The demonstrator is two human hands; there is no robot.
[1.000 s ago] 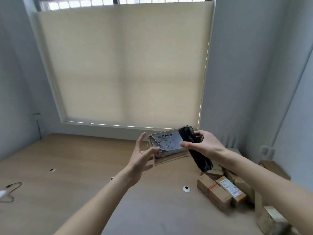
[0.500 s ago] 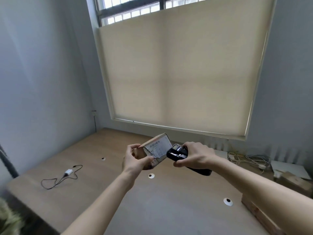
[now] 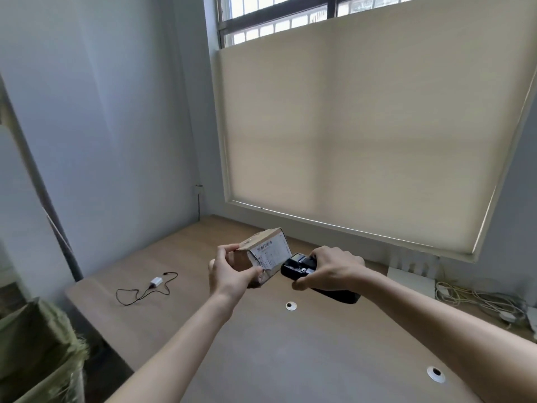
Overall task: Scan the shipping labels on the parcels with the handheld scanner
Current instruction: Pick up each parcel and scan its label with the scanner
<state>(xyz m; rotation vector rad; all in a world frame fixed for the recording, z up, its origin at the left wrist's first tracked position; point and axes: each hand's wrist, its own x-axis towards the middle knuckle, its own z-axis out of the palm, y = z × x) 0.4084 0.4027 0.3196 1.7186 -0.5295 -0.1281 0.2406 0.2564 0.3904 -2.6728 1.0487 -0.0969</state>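
Frame centre: left hand (image 3: 229, 271) grips small brown cardboard parcel (image 3: 263, 257), its white printed label (image 3: 271, 253) torn and creased. Right hand (image 3: 331, 269) clasps black plastic handheld scanner (image 3: 299, 269) just beside it.

A long wooden table (image 3: 305, 359) runs toward the far wall, its top a pale brown. Two round white cable grommets are set into it, one (image 3: 291, 306) near the middle and another (image 3: 436, 374) closer to the right front. On the left part of the table lies a small white adapter (image 3: 155, 282) with a thin black cable (image 3: 136, 295) looped loosely beside it. A beige roller blind (image 3: 363, 126) covers most of the window (image 3: 276, 21), whose upper panes show bright above it. At the far right of the table a tangle of pale cables (image 3: 476, 301) lies near the wall. A green woven sack (image 3: 37, 353) stands at the lower left, beside the table's end.
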